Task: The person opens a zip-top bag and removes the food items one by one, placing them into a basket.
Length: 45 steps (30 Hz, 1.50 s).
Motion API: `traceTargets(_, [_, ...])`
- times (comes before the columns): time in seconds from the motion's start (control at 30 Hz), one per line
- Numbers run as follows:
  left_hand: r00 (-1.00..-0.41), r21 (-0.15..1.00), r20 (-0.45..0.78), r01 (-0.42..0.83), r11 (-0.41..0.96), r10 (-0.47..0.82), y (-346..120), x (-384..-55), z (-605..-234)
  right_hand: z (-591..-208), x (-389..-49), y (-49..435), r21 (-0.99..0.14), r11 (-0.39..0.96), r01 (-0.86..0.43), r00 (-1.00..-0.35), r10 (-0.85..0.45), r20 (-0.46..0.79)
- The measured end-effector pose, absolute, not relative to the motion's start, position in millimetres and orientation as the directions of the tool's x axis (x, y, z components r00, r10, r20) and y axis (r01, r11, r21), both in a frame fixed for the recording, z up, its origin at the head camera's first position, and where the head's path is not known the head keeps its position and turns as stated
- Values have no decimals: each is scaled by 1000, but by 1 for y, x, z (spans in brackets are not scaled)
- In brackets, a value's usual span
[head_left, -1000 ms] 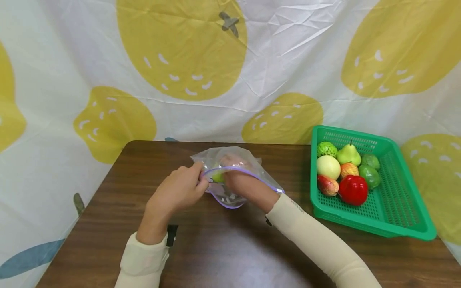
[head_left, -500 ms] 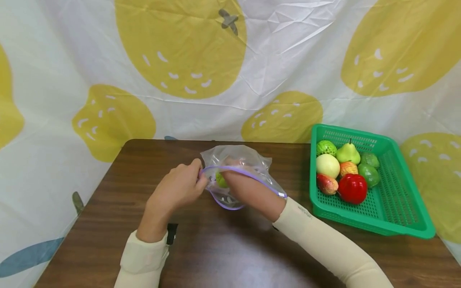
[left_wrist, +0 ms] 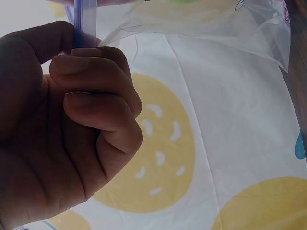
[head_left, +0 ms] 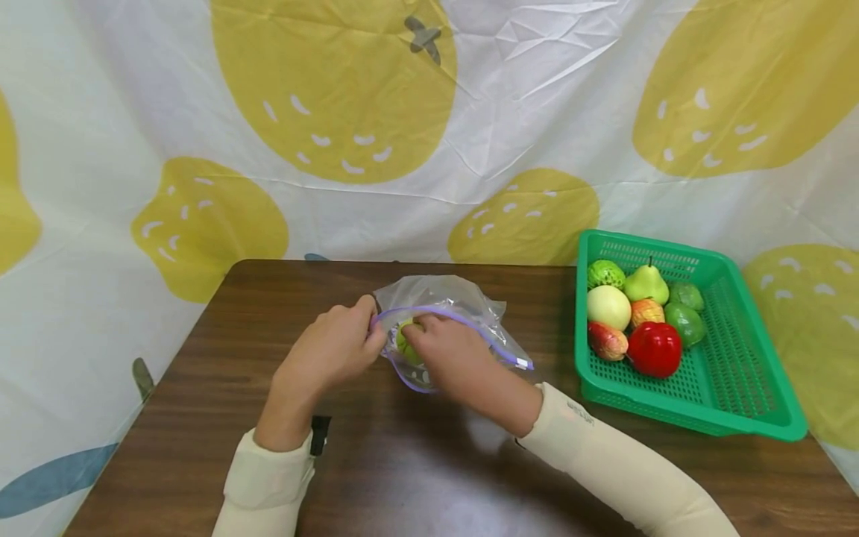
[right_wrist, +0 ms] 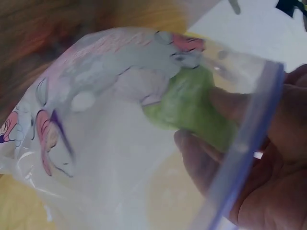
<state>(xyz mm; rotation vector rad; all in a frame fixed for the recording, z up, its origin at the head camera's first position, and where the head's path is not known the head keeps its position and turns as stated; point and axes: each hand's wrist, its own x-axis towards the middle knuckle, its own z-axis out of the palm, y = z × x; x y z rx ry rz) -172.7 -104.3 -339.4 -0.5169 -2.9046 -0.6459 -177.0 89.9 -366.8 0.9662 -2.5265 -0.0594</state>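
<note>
In the head view, my left hand (head_left: 332, 350) pinches the left end of the purple zipper edge of a clear zip bag (head_left: 463, 294). The left wrist view shows that hand's curled fingers (left_wrist: 96, 79) below the strip. My right hand (head_left: 452, 354) is at the bag's mouth, gripping a yellow-green fruit (head_left: 406, 343) whose exact kind I cannot tell. In the right wrist view, thumb and fingers lie on either side of the green fruit (right_wrist: 194, 108), seen through the printed plastic (right_wrist: 105, 129). Part of the fruit is hidden by the hand.
A green basket (head_left: 758, 358) stands at the right on the brown table (head_left: 194, 418). It holds a red bell pepper (head_left: 655, 349), a pear (head_left: 646, 284) and several other fruits. A lemon-print cloth (head_left: 376, 216) hangs behind the table.
My right hand has drawn back from deep inside the bag to its mouth, with the green fruit in its grip. The bag's far end has shifted slightly right. My left hand has barely moved.
</note>
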Motion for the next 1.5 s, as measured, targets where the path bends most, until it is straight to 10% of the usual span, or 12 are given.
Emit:
traceTargets(0.93, [-930,392,183,366,844,319,-105,-172,-340,-314,-126,132,-48,730,-681,-651,-576,494])
traceTargets(1.5, [-936,401,136,352,846,325,-105,-171,-338,-265,-123,209,-80,835,-544,-761,-451,466])
